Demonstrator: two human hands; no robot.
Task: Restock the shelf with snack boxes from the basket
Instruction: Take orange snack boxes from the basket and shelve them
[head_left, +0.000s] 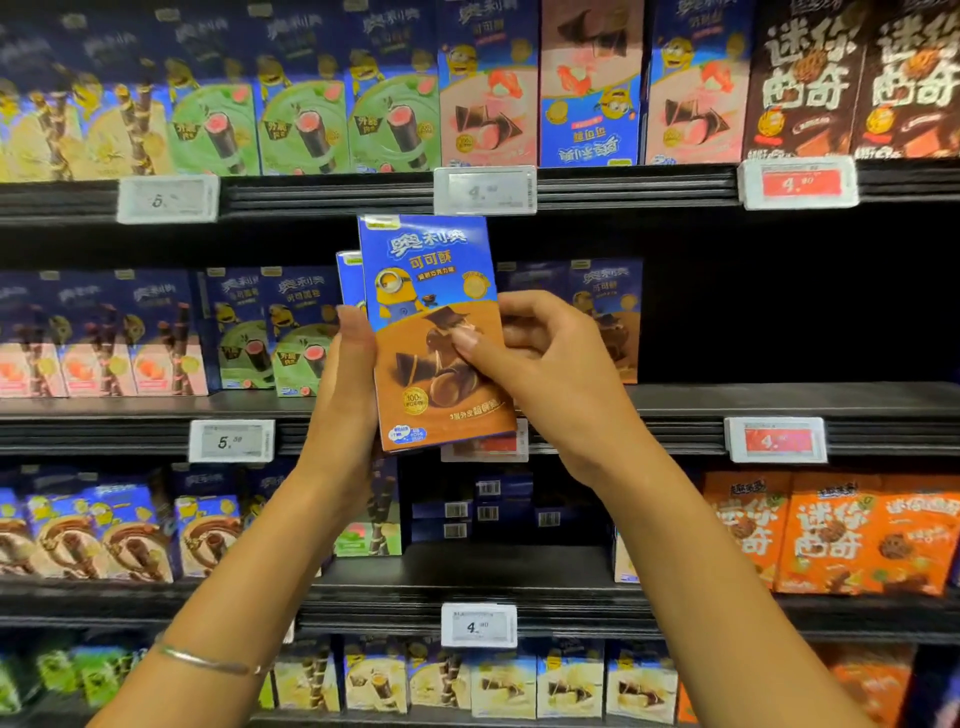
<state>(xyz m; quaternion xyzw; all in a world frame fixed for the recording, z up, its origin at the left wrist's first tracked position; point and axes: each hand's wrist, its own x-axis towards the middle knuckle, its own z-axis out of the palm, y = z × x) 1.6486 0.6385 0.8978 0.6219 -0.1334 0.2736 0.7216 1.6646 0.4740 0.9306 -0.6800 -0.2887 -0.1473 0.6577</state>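
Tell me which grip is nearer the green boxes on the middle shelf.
Left. The left grip, holding the box at its left edge, sits just right of the green boxes; the right grip is on the box's far side.

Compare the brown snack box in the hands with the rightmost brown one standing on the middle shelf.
The held box is in mid-air, gripped by the left hand and right hand; the shelf box stands untouched on the middle shelf. The held box leans slightly left; the shelf box is upright. Both show the same blue-and-brown print.
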